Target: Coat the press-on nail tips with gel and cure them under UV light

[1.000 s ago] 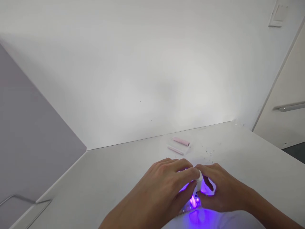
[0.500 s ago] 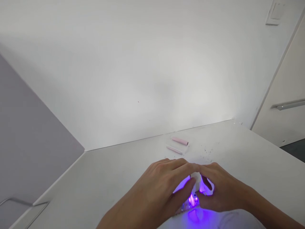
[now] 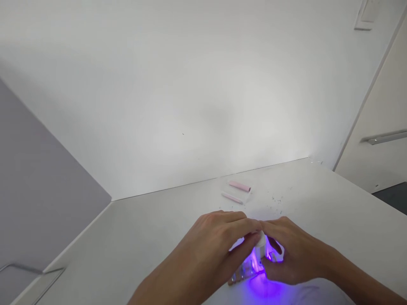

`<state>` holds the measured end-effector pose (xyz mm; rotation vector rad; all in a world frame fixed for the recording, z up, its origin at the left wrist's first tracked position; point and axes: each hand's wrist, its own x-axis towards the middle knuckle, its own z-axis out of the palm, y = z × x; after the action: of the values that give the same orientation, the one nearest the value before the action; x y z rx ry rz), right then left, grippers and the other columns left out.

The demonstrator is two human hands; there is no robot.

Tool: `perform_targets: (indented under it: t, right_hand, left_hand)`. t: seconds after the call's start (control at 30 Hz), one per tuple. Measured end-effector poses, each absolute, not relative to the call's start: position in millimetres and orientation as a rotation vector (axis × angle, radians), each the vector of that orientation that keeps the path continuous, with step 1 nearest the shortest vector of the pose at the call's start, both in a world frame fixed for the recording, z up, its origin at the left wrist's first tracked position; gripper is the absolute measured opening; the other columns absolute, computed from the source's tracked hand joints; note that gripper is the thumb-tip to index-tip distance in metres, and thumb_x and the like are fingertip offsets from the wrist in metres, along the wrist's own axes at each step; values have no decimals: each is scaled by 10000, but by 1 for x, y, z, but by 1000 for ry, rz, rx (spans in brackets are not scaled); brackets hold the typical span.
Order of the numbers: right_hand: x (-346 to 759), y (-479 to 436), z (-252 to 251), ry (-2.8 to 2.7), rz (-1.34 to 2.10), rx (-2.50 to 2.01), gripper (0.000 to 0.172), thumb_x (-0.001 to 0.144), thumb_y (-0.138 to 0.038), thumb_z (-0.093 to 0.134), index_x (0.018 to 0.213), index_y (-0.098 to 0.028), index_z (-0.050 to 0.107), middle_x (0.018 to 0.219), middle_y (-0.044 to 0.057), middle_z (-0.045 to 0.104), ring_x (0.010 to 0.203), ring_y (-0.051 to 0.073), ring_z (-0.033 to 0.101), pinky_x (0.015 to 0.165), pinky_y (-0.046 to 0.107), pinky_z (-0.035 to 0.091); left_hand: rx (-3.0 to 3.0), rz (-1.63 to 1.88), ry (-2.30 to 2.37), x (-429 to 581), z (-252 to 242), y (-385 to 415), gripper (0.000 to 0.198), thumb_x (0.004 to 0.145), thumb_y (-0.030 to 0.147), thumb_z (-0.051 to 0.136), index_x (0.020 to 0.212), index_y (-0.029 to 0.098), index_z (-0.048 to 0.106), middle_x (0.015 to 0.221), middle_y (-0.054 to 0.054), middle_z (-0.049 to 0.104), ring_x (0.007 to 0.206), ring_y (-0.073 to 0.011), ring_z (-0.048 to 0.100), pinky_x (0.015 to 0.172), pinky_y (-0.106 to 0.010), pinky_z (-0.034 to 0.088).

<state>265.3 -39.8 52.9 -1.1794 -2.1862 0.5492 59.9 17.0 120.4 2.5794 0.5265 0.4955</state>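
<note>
Between my two hands is a small white lamp [image 3: 261, 241] that throws violet light down onto the counter. My left hand [image 3: 216, 243] arches over from the left, its thumb and index finger pinching the lamp's top. From the right, my right hand [image 3: 294, 252] holds the lamp's other side between thumb and fingers, and the fingertips of both hands meet above it. Below the lamp, partly covered by my left hand, lies a clear, flat piece [image 3: 243, 271] with a brownish edge. What sits directly under the light is hidden by glare and fingers.
Behind my hands, a thick pink tube [image 3: 239, 186] and a thinner pink stick [image 3: 232, 198] lie on the white counter [image 3: 143, 237]. Small dark specks [image 3: 277, 199] are scattered to their right. A white wall rises behind, and a bent metal wire [image 3: 54, 281] shows at lower left.
My left thumb has moved up against the lamp's top, and more of the clear piece shows below. The lamp has shifted slightly. My right hand stays nearly where it was.
</note>
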Motion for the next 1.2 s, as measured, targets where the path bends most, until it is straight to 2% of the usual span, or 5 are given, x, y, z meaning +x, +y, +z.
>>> perform_targets:
  t: [0.33, 0.53, 0.7, 0.87, 1.2]
  right_hand:
    - [263, -41, 55, -2123, 574, -1068, 354, 638, -30, 536, 937, -218, 566, 626, -105, 469, 477, 76, 333, 463, 207, 285]
    - [260, -39, 53, -2089, 640, -1110, 333, 659, -14, 549, 911, -208, 647, 639, -75, 619, 513, 94, 476, 488, 207, 355]
    - [259, -41, 52, -2052, 506, -1074, 264, 649, -24, 543, 819, -217, 605, 612, -87, 570, 508, 88, 470, 491, 199, 357]
    - [258, -39, 51, -2035, 375, -1032, 165, 689, -73, 537, 758, -221, 508, 608, -86, 512, 500, 85, 425, 482, 195, 342]
    - [258, -37, 48, -2033, 220, -976, 203, 724, -89, 546, 870, -229, 539, 608, -90, 487, 506, 100, 352, 488, 217, 323]
  left_hand:
    - [1942, 354, 791, 69, 109, 15, 268, 970, 279, 519, 1111, 254, 745, 567, 46, 608, 462, -95, 522, 468, -175, 421]
    - [1610, 215, 644, 72, 111, 20, 341, 923, 213, 465, 1172, 167, 695, 514, 18, 608, 343, -81, 396, 352, -157, 328]
    - [1407, 225, 533, 74, 108, 21, 406, 818, 138, 384, 1084, 142, 691, 441, 17, 563, 362, -76, 397, 375, -146, 253]
    - [1402, 225, 518, 73, 108, 20, 334, 803, 154, 381, 969, 161, 671, 397, 48, 495, 379, -75, 407, 440, -167, 296]
    - [1399, 229, 539, 75, 109, 19, 275, 765, 196, 412, 902, 168, 649, 393, 51, 487, 373, -94, 386, 436, -195, 313]
